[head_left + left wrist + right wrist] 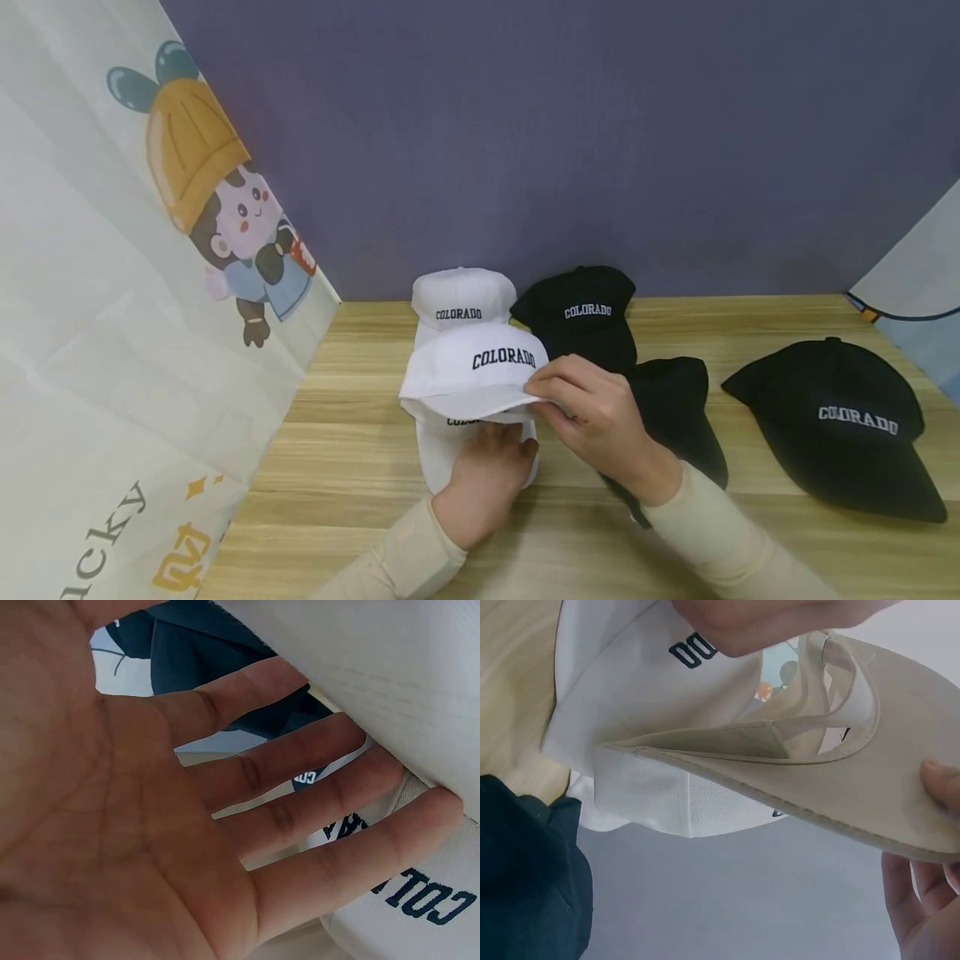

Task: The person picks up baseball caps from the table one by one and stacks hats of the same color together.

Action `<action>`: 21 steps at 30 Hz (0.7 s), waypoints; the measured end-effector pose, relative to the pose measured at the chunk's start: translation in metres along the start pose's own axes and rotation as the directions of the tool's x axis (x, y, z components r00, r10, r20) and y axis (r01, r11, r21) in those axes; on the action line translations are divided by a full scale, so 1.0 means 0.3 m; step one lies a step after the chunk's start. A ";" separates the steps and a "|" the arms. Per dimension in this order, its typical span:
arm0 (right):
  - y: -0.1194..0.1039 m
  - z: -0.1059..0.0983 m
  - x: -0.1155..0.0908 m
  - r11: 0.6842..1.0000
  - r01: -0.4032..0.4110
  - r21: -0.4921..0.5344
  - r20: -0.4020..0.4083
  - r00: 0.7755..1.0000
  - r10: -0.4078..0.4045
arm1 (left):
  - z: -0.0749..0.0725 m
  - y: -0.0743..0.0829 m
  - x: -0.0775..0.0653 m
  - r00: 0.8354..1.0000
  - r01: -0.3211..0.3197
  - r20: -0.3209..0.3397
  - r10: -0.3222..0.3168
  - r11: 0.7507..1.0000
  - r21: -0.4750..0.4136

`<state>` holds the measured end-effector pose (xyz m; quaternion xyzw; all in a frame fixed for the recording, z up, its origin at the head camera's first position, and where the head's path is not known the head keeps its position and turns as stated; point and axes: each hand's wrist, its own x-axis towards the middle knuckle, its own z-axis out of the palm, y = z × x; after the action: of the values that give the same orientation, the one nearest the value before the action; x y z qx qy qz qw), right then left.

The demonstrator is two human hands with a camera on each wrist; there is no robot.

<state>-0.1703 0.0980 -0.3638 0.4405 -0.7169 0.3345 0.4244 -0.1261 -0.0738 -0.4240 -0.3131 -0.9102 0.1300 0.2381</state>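
Observation:
A white baseball cap [457, 367] with dark COLORADO lettering is raised above a second white cap [438, 454] of the same kind. My right hand [600, 417] pinches the raised cap's brim at its right side. In the right wrist view the thumb [941, 784] lies on the brim's underside, with fingers [904, 907] on the other face. My left hand [491, 471] is over the lower cap's front, its fingertips partly hidden beneath the raised brim. From the left wrist view, its fingers [330, 862] look straight and spread, reaching the raised cap's edge.
Behind stands another white cap [461, 292]. To the right are black caps: one at the back [581, 317], one partly behind my right arm [675, 408], one at far right [840, 433]. A purple-grey panel [570, 142] backs the wooden table [345, 450]; a printed curtain [90, 333] hangs left.

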 end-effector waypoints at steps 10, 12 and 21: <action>-0.005 0.025 -0.013 0.999 -0.009 0.038 -0.001 1.000 0.009 | -0.019 0.000 -0.003 0.999 0.018 0.032 -0.018 1.000 -0.004; -0.006 0.032 -0.016 0.999 -0.007 0.037 -0.003 1.000 0.007 | -0.020 0.001 -0.003 0.999 0.019 0.035 -0.018 1.000 -0.005; -0.014 0.047 -0.034 0.999 -0.022 0.040 0.049 0.999 0.020 | -0.023 -0.001 -0.006 1.000 -0.001 0.020 0.001 1.000 0.012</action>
<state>-0.1683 0.0878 -0.3784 0.4493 -0.7247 0.3425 0.3944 -0.1213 -0.0746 -0.4187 -0.3106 -0.9116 0.1386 0.2310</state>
